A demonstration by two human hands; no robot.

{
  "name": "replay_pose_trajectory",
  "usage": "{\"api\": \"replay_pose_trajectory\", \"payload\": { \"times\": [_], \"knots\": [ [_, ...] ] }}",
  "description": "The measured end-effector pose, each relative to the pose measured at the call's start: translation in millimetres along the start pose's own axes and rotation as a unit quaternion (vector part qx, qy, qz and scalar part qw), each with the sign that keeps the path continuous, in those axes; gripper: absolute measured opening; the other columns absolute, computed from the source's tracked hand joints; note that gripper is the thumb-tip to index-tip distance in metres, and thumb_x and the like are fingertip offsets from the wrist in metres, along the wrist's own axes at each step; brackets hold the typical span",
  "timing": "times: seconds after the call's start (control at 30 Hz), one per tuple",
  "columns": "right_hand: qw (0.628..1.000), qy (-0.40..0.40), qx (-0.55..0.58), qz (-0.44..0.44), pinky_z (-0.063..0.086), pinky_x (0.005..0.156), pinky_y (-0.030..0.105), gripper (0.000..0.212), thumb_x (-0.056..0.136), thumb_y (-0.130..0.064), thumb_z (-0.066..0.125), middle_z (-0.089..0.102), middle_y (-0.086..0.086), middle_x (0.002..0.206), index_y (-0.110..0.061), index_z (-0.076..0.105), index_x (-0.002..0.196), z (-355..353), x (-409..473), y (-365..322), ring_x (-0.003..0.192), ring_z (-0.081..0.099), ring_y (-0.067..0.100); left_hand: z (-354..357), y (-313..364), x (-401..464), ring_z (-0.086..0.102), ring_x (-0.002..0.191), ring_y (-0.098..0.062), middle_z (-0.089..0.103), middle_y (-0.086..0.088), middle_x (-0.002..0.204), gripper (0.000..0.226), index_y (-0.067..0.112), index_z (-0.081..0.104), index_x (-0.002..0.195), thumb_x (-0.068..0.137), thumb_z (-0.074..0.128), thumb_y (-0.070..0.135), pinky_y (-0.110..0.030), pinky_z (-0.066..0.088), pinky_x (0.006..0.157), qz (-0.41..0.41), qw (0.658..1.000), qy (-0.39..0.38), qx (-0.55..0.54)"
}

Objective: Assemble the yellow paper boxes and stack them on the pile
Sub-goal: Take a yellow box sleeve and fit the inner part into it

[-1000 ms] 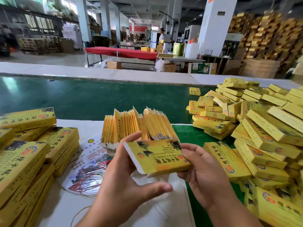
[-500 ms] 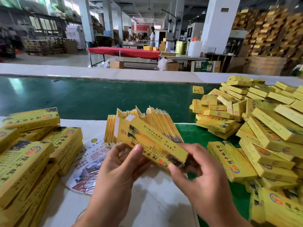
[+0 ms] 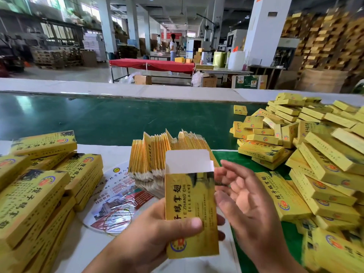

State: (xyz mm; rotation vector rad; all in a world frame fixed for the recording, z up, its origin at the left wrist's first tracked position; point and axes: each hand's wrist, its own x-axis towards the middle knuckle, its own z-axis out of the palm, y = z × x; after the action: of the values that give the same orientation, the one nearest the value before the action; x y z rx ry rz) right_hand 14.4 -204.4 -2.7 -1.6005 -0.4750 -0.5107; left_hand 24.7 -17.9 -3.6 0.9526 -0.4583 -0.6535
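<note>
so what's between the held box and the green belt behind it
In the head view, the upright bundle of flat unfolded boxes stands between the box in the left hand and the green belt.

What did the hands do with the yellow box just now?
The box was turned from lying sideways to standing upright, its white flap now open on top. The right hand let go and is open beside it; the left hand alone holds it. The flat stack and pile stayed put.
</note>
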Motion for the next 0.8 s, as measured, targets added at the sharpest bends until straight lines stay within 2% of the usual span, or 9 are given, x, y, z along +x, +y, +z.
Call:
{"api": "replay_pose_trajectory", "payload": {
  "times": [0.07, 0.17, 0.23, 0.33, 0.43, 0.5, 0.6, 0.7, 0.8],
  "knots": [
    [0.999, -0.036, 0.0, -0.014, 0.057, 0.082, 0.022, 0.044, 0.084, -0.029, 0.065, 0.071, -0.011, 0.11, -0.036, 0.058, 0.126, -1.8, -0.3, -1.2, 0.1, 0.069, 0.008, 0.6, -0.6, 0.6, 0.048, 0.116, -0.059, 0.05, -0.04, 0.128, 0.051, -0.006, 0.053, 0.128, 0.081, 0.071, 0.003, -0.065, 0.037, 0.102, -0.021, 1.0, -0.008, 0.02],
    [0.998, -0.067, -0.01, -0.004, 0.056, 0.067, 0.018, 0.035, 0.083, -0.03, 0.066, 0.07, -0.011, 0.09, -0.039, 0.064, 0.117, -2.6, -1.2, -2.9, 0.077, 0.069, 0.007, -0.1, -2.2, 2.7, 0.049, 0.113, -0.055, 0.051, -0.041, 0.126, 0.046, -0.001, 0.055, 0.127, 0.082, 0.064, -0.004, -0.066, 0.037, 0.101, -0.027, 0.999, -0.016, 0.018],
    [0.997, -0.079, -0.018, -0.001, 0.049, 0.061, 0.013, 0.024, 0.083, -0.03, 0.067, 0.066, -0.011, 0.08, -0.031, 0.065, 0.107, -4.8, -0.2, -2.1, 0.068, 0.062, 0.003, -2.7, -4.7, 3.2, 0.052, 0.111, -0.053, 0.053, -0.04, 0.123, 0.044, 0.002, 0.057, 0.126, 0.083, 0.064, -0.003, -0.064, 0.04, 0.099, -0.032, 0.999, -0.015, 0.028],
    [0.993, -0.102, -0.058, -0.006, 0.038, 0.055, 0.008, 0.011, 0.086, -0.032, 0.065, 0.058, -0.015, 0.067, -0.025, 0.063, 0.094, -9.9, 2.8, 0.4, 0.057, 0.049, -0.002, -0.5, -5.4, 5.7, 0.064, 0.102, -0.044, 0.066, -0.027, 0.114, 0.04, 0.011, 0.062, 0.119, 0.081, 0.072, 0.011, -0.051, 0.053, 0.086, -0.028, 0.996, 0.019, 0.082],
    [0.99, -0.097, -0.102, 0.006, 0.035, 0.053, 0.011, 0.016, 0.087, -0.041, 0.064, 0.054, -0.014, 0.062, -0.026, 0.062, 0.089, -13.9, 5.8, 5.6, 0.055, 0.046, -0.001, -4.8, -6.8, 10.1, 0.072, 0.087, -0.034, 0.073, -0.015, 0.1, 0.06, 0.019, 0.053, 0.117, 0.066, 0.083, 0.029, -0.04, 0.059, 0.069, 0.107, 0.949, 0.187, 0.232],
    [0.989, -0.101, -0.102, 0.029, 0.037, 0.053, 0.016, 0.018, 0.085, -0.044, 0.064, 0.054, -0.011, 0.063, -0.027, 0.062, 0.088, -14.7, 7.3, 7.7, 0.058, 0.047, 0.001, -10.4, -6.2, 11.1, 0.072, 0.078, -0.03, 0.072, -0.013, 0.097, 0.061, 0.028, 0.053, 0.114, 0.062, 0.085, 0.027, -0.04, 0.059, 0.068, 0.199, 0.913, 0.244, 0.259],
    [0.987, -0.107, -0.116, 0.035, 0.037, 0.053, 0.014, 0.015, 0.085, -0.044, 0.064, 0.055, -0.012, 0.064, -0.029, 0.062, 0.086, -15.8, 8.2, 9.6, 0.058, 0.048, 0.001, -14.5, -4.9, 10.2, 0.066, 0.073, -0.029, 0.068, -0.014, 0.095, 0.052, 0.025, 0.059, 0.113, 0.067, 0.083, 0.023, -0.041, 0.058, 0.07, 0.239, 0.91, 0.209, 0.265],
    [0.985, -0.115, -0.12, 0.041, 0.039, 0.053, 0.019, 0.017, 0.086, -0.047, 0.063, 0.056, -0.004, 0.067, -0.03, 0.061, 0.085, -17.8, 8.1, 10.7, 0.059, 0.049, 0.007, -16.6, -5.4, 8.9, 0.055, 0.079, -0.053, 0.063, -0.022, 0.097, 0.047, 0.024, 0.062, 0.111, 0.068, 0.081, 0.024, -0.062, 0.054, 0.072, 0.229, 0.909, 0.203, 0.284],
    [0.985, -0.121, -0.112, 0.049, 0.042, 0.053, 0.03, 0.02, 0.086, -0.048, 0.063, 0.056, 0.005, 0.068, -0.028, 0.061, 0.085, -18.5, 8.5, 12.1, 0.061, 0.051, 0.02, -17.4, -2.4, 7.6, 0.06, 0.076, -0.044, 0.063, -0.019, 0.099, 0.045, 0.027, 0.063, 0.11, 0.069, 0.08, 0.025, -0.052, 0.058, 0.071, 0.231, 0.896, 0.196, 0.324]
  ]
}}
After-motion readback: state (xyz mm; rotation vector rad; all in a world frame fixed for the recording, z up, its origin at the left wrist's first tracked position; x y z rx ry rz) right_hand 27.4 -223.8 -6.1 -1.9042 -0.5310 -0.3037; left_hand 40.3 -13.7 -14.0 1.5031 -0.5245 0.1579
